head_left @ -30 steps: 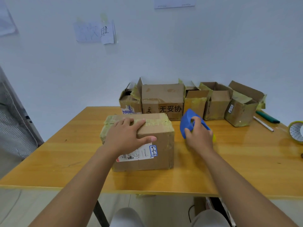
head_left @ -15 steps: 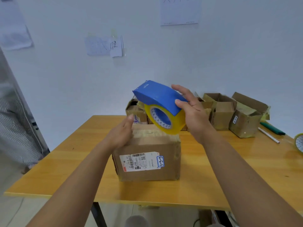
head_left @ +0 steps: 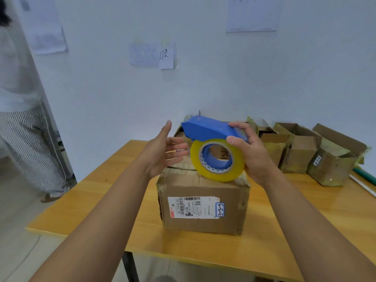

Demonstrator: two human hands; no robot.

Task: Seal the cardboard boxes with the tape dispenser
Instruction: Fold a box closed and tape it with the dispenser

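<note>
Both hands are raised above the counter; the right hand grasps the blue tape dispenser, thumb and fingers curled over its rear, and the yellow tape roll hangs beneath the blue shell; the left hand is released, fingers straight and spread, palm facing the roll from nine o'clock, just beside it; whether the fingertips touch the roll I cannot tell; directly below sits a closed cardboard box with a white shipping label on its near face, at the centre of the counter; at two o'clock stands a row of open cardboard boxes along the wall; at nine o'clock a person in striped trousers stands on the floor.
</note>
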